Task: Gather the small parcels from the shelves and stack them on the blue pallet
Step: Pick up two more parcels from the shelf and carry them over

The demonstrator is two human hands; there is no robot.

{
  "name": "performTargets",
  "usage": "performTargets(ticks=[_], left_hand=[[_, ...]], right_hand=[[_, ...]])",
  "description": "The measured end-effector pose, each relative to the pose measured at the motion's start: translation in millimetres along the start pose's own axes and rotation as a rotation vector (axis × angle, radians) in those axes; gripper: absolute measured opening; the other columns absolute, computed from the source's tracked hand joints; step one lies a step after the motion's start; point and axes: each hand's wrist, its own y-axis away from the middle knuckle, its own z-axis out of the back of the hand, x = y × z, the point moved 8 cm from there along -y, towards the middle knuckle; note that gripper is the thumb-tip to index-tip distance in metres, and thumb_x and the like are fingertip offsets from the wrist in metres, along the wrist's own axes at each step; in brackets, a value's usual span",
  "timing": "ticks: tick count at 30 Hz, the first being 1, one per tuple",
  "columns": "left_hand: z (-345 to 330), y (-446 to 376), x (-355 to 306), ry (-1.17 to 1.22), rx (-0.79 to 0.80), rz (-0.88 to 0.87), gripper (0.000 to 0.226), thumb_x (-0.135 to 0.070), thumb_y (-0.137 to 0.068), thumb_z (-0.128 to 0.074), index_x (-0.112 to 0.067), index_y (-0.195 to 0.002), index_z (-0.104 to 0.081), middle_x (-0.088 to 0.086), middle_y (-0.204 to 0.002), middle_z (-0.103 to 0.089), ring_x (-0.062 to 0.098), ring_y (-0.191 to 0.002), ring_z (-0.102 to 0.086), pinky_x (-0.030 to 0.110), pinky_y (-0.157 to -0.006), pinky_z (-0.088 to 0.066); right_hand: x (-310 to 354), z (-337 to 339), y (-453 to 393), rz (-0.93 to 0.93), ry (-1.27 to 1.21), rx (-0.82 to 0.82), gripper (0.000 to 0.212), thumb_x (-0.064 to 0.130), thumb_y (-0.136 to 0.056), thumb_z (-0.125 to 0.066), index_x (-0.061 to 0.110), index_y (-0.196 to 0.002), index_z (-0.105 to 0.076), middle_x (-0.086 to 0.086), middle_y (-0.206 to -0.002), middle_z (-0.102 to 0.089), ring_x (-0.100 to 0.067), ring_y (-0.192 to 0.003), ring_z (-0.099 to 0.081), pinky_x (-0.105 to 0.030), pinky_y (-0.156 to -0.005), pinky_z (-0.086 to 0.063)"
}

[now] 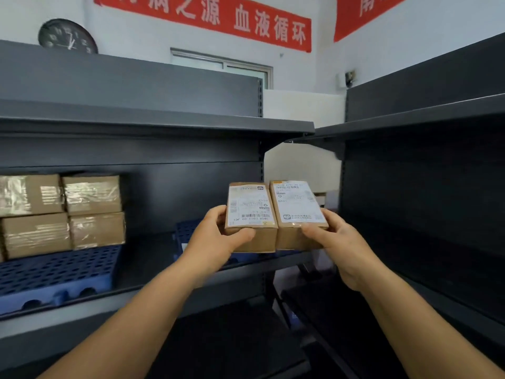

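Two small brown parcels with white shipping labels are held side by side in front of the middle shelf. My left hand [218, 236] grips the left parcel [250, 212] from its left side, thumb on the front. My right hand [338, 242] grips the right parcel [297, 206] from the right. A blue pallet [54, 272] lies on the shelf at the left, carrying several taped brown parcels [62, 214] stacked in two layers. A second blue pallet [187, 233] shows behind my left hand, mostly hidden.
Dark grey metal shelving [164, 124] runs across the front, and another unit [423, 187] stands at the right, forming a corner. A gap [300, 165] between the units shows a white wall. The lower shelves are dark.
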Motion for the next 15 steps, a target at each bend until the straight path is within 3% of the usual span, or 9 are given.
performTargets(ticks=[2,4,7,10,15], left_hand=[[18,-20,13,-0.03,-0.058,0.042,0.063,-0.025,-0.079,-0.074,-0.024,-0.134,-0.043,-0.011,-0.123,-0.06,0.008,-0.11,-0.057,0.025,-0.089,-0.047],[34,-40,26,-0.055,-0.098,0.08,0.06,-0.023,-0.079,-0.075,-0.023,-0.132,-0.047,-0.01,-0.12,-0.062,0.008,-0.107,-0.059,0.028,-0.093,-0.048],[56,-65,44,-0.051,-0.15,0.123,0.046,-0.012,-0.08,-0.074,-0.022,-0.121,-0.057,-0.009,-0.108,-0.068,0.009,-0.098,-0.064,0.023,-0.081,-0.05],[72,-81,61,-0.055,-0.196,0.173,0.036,-0.007,-0.081,-0.071,-0.024,-0.111,-0.058,-0.014,-0.093,-0.065,0.0,-0.084,-0.062,0.012,-0.064,-0.047],[91,-105,94,-0.069,-0.242,0.255,0.04,-0.005,-0.083,-0.068,-0.016,-0.121,-0.059,-0.004,-0.101,-0.066,0.003,-0.083,-0.061,0.012,-0.062,-0.048]], right_hand=[[-8,-24,-31,-0.012,-0.004,0.052,0.051,0.027,-0.085,-0.066,0.028,-0.133,-0.047,0.009,-0.119,-0.062,-0.012,-0.109,-0.056,-0.033,-0.089,-0.048],[-14,-49,-61,-0.028,-0.009,0.111,0.048,0.027,-0.086,-0.066,0.025,-0.129,-0.046,0.008,-0.116,-0.061,-0.01,-0.103,-0.057,-0.025,-0.078,-0.046],[-24,-86,-99,-0.042,-0.037,0.202,0.04,0.024,-0.085,-0.067,0.023,-0.12,-0.048,0.008,-0.108,-0.062,-0.004,-0.092,-0.057,-0.019,-0.071,-0.044],[-35,-120,-130,-0.055,0.013,0.277,0.045,0.029,-0.084,-0.069,0.022,-0.124,-0.049,0.007,-0.112,-0.06,-0.009,-0.096,-0.055,-0.024,-0.081,-0.042],[-50,-166,-169,-0.102,0.081,0.378,0.051,0.028,-0.082,-0.071,0.019,-0.128,-0.049,0.003,-0.111,-0.06,-0.012,-0.096,-0.055,-0.024,-0.084,-0.043]])
